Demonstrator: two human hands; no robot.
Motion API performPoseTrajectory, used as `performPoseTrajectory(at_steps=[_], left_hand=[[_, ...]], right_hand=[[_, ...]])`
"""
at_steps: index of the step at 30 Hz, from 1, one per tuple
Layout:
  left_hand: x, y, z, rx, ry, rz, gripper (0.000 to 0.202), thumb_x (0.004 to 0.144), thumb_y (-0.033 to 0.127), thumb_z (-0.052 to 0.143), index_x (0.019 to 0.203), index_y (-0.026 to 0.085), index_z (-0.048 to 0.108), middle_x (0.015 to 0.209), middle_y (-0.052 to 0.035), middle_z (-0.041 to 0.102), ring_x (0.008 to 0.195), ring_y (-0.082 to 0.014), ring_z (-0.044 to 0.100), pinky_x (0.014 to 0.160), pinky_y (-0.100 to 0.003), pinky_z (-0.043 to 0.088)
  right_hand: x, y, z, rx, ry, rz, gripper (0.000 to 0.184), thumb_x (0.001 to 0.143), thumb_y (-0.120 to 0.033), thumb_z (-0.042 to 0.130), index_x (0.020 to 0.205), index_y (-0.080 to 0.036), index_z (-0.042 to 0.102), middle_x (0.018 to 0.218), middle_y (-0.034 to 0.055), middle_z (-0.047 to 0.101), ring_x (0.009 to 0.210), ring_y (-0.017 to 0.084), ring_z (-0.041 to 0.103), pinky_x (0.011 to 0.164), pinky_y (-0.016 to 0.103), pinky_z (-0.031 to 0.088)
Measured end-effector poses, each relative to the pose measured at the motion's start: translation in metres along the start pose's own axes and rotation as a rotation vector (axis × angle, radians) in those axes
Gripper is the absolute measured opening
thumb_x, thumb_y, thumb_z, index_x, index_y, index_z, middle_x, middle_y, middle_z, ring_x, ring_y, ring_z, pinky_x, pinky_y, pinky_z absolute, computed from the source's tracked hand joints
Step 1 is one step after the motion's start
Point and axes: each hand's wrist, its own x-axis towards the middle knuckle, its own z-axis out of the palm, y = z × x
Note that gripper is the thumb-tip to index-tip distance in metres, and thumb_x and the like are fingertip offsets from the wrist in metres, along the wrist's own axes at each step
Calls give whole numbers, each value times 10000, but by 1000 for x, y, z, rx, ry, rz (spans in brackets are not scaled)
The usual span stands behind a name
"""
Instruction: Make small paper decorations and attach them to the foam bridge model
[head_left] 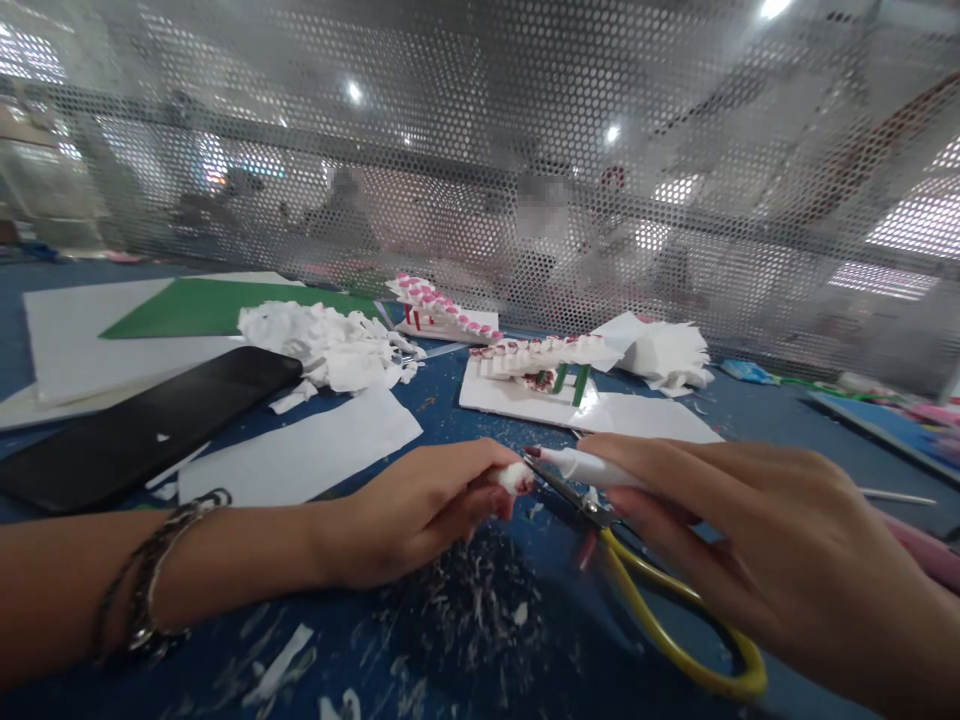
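My left hand [420,510] is closed in a pinch on a small white piece [516,478] with dark red marks; its material is hard to make out. In my right hand [757,540] is a white marker [592,468] with a dark red tip, pointing left toward that piece, a small gap between them. Scissors with yellow handles [652,610] lie under the marker and my right fingers, blades toward my left hand. Beyond my hands, a white board [517,400] bears a white row with dark red marks and green strips.
A pile of white paper scraps [322,340], a black phone-like slab [157,420], a green sheet [180,308] and a white paper strip [307,450] lie left. Behind them stands a pink-dotted white piece [442,308]. A perforated metal screen [480,130] closes off the back.
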Motion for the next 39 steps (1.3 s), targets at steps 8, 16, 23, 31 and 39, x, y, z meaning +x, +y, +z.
performPoseTrajectory(at_steps=[8,16,23,31,39], left_hand=[[-1,0,0,31,54,-106,153,846,228,300,795,176,435,667,32,547,506,-69,469,525,-183,350],[-2,1,-1,109,33,-80,156,833,197,282,794,181,432,645,23,557,487,-76,468,513,-184,358],[-1,-2,0,44,59,-67,92,830,203,311,808,189,399,723,10,611,485,-70,476,529,-187,372],[-2,-2,2,-47,74,-52,105,853,233,304,816,187,392,727,10,612,473,-62,471,493,-176,369],[-2,-4,4,-155,69,-13,88,868,216,293,820,183,359,771,1,613,475,-44,456,496,-165,386]], right_hand=[[1,-1,-5,-47,0,-107,306,868,-272,292,747,-198,564,440,-42,491,337,85,416,375,237,262],[1,8,3,-101,-40,-92,299,860,-292,323,713,-191,562,439,-40,477,357,83,444,394,230,273],[0,9,9,-33,-70,-117,296,868,-310,298,779,-201,558,473,-41,527,375,83,459,390,236,248],[-1,9,7,-5,-77,-128,292,872,-316,288,790,-212,548,476,-51,531,374,83,465,392,230,253],[-2,9,8,-68,-16,-142,257,869,-304,311,844,-197,543,502,-37,561,398,98,488,409,234,278]])
